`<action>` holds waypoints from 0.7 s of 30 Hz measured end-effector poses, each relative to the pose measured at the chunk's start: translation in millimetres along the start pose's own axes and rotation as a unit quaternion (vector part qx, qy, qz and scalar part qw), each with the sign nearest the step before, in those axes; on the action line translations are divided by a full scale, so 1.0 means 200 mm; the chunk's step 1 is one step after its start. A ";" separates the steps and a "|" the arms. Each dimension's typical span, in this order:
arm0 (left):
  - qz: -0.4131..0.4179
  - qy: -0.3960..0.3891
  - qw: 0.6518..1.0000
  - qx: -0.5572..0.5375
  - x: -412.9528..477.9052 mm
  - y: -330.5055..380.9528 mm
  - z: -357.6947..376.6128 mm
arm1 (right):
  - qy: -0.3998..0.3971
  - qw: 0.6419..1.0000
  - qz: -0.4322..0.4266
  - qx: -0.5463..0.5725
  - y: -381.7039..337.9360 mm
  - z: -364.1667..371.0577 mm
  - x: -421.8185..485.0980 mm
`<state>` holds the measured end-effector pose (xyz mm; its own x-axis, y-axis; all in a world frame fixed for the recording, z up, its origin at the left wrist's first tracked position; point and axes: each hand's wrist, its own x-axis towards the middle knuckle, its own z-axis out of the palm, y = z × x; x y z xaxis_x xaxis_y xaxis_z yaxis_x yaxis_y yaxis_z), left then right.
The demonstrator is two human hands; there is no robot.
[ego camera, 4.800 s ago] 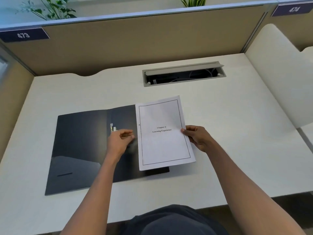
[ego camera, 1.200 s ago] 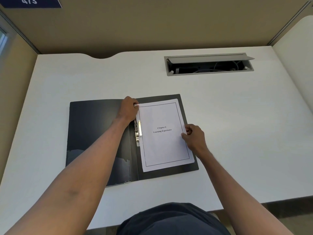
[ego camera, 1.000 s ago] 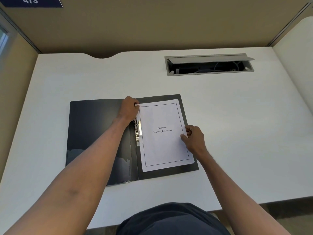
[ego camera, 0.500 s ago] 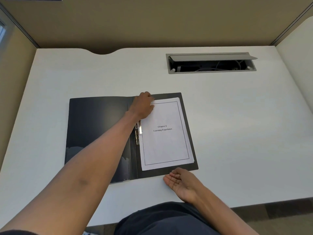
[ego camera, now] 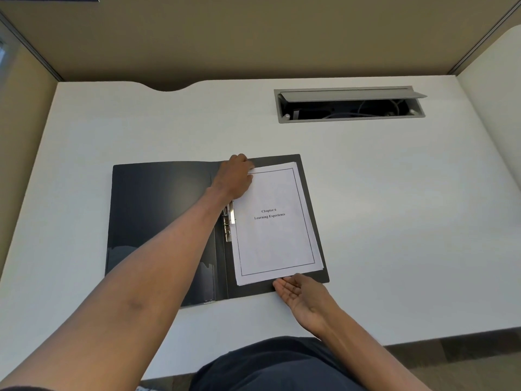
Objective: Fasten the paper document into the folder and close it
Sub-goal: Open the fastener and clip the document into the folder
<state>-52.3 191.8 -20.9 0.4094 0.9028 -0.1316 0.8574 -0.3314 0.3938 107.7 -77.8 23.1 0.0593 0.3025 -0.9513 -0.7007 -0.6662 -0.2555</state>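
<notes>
A black folder (ego camera: 158, 210) lies open flat on the white desk. A white paper document (ego camera: 275, 238), titled "Chapter 6 Learning Experience", rests on the folder's right half, its sheets slightly fanned. A metal fastener clip (ego camera: 227, 221) runs along the paper's left edge by the spine. My left hand (ego camera: 235, 179) presses on the paper's top left corner, fingers curled over the top edge. My right hand (ego camera: 301, 294) lies palm up, fingers straight, with the fingertips touching the paper's bottom edge.
A grey cable hatch (ego camera: 349, 104) stands open at the back right of the desk (ego camera: 394, 221). Beige partition walls (ego camera: 253, 38) close the desk at the back and left. The desk's front edge runs just below my right wrist.
My right hand left the paper's right edge, dropped to the front and, palm up, moved in against the paper's bottom edge. My left hand slid onto the paper's top left corner.
</notes>
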 end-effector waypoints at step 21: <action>-0.185 0.103 0.962 -0.175 -0.07 -0.20 -0.07 | 0.136 0.723 -0.396 -0.549 -0.49 -0.02 0.32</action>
<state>-96.8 196.4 -23.0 -0.0043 0.9883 -0.1525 0.7602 0.1023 0.6416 182.8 4.6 -12.4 0.3754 0.8401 -0.3917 0.6075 -0.5421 -0.5805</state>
